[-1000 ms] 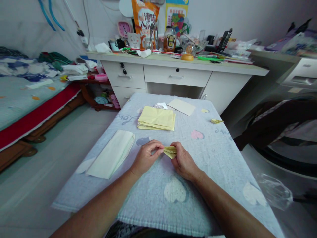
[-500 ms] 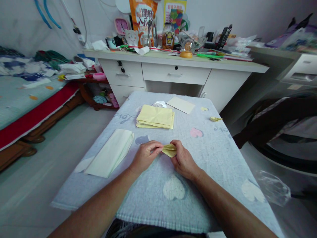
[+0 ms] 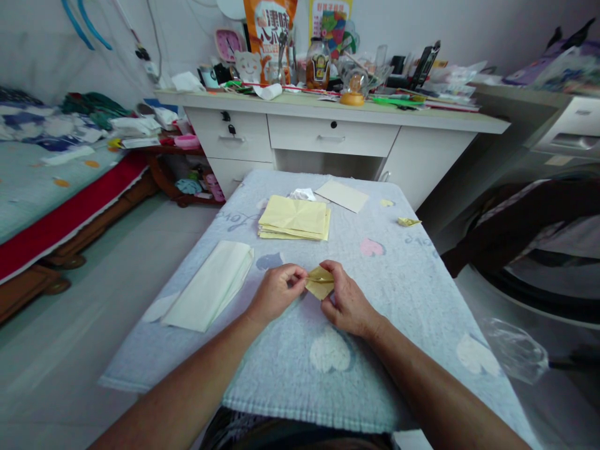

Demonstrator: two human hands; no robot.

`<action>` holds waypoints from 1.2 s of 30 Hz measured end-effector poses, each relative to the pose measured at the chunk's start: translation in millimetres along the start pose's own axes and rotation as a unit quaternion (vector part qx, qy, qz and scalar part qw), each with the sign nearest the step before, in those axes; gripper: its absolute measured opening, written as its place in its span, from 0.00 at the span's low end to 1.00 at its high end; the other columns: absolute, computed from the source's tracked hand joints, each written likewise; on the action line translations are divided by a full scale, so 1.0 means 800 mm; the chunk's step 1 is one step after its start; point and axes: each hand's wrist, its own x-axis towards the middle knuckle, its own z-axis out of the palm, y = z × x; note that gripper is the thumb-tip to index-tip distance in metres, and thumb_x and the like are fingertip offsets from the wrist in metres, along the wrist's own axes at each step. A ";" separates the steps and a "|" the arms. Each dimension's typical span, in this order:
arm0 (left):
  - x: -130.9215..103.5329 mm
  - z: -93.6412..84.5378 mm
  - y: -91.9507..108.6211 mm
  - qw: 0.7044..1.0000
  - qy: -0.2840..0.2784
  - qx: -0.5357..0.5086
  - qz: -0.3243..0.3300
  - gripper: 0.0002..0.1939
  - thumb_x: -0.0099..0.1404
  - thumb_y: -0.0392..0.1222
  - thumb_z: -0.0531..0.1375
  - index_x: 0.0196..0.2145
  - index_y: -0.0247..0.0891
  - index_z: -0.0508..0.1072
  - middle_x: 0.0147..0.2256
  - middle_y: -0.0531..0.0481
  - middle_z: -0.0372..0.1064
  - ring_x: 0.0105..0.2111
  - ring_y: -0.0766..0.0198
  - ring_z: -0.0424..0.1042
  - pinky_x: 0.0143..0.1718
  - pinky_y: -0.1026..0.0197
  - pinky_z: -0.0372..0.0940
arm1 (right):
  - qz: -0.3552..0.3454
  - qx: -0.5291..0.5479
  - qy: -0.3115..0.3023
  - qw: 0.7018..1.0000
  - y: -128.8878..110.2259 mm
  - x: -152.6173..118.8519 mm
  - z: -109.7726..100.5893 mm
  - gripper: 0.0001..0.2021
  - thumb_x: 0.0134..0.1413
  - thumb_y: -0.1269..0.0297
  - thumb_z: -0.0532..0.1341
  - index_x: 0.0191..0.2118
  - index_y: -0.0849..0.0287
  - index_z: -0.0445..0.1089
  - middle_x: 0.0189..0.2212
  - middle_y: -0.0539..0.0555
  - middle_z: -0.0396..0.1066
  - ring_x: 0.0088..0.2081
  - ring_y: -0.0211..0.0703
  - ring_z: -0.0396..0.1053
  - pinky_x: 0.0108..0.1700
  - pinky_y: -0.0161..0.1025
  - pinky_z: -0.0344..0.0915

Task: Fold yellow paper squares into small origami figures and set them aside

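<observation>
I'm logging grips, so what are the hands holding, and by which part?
A small folded yellow paper: the left hand pinches its left tip, and the right hand grips its right side.

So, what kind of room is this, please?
Probably a home bedroom: a bed on the left, a cluttered desk ahead, and what looks like a washing machine on the right.

The left hand (image 3: 277, 290) and right hand (image 3: 347, 301) are bare, and the dark clothing (image 3: 281, 434) below shows some pale patterning.
</observation>
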 end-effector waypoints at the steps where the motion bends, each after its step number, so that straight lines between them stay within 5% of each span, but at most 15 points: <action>1: 0.000 0.001 -0.001 1.000 -0.003 -0.023 -0.017 0.03 0.58 0.38 0.60 0.30 0.36 0.74 0.26 0.52 0.73 0.26 0.66 0.72 0.28 0.66 0.65 | -0.009 0.008 0.008 1.000 0.000 0.001 0.000 0.34 0.40 0.75 0.55 0.57 0.60 0.46 0.48 0.61 0.59 0.48 0.49 0.63 0.51 0.48 0.64; 6: 0.000 0.003 0.003 0.987 -0.023 -0.136 -0.087 0.05 0.57 0.40 0.61 0.30 0.35 0.71 0.23 0.53 0.71 0.24 0.67 0.71 0.27 0.66 0.65 | -0.066 0.024 0.056 0.996 0.002 0.002 0.000 0.34 0.39 0.77 0.57 0.55 0.55 0.48 0.53 0.61 0.52 0.57 0.53 0.55 0.55 0.51 0.61; 12: 0.003 0.003 0.009 0.972 -0.024 -0.204 -0.114 0.08 0.55 0.42 0.63 0.29 0.34 0.69 0.22 0.55 0.68 0.22 0.69 0.70 0.26 0.67 0.64 | -0.057 0.010 0.025 0.998 0.005 0.002 0.001 0.24 0.42 0.81 0.57 0.47 0.52 0.63 0.60 0.56 0.43 0.56 0.50 0.56 0.53 0.49 0.63; 27: -0.003 0.002 0.016 0.958 -0.063 -0.266 -0.087 0.09 0.57 0.38 0.60 0.37 0.34 0.70 0.32 0.50 0.73 0.32 0.65 0.74 0.36 0.63 0.68 | -0.043 0.004 0.085 0.995 0.016 0.005 0.008 0.13 0.54 0.75 0.59 0.44 0.53 0.70 0.55 0.57 0.57 0.55 0.48 0.60 0.53 0.48 0.63; 36: -0.004 0.007 0.016 0.988 -0.044 -0.143 -0.040 0.11 0.55 0.34 0.63 0.38 0.35 0.70 0.34 0.50 0.72 0.34 0.66 0.73 0.39 0.63 0.66 | -0.041 0.034 0.103 0.993 0.011 0.008 0.002 0.08 0.57 0.72 0.58 0.41 0.55 0.69 0.51 0.58 0.59 0.53 0.46 0.62 0.51 0.45 0.64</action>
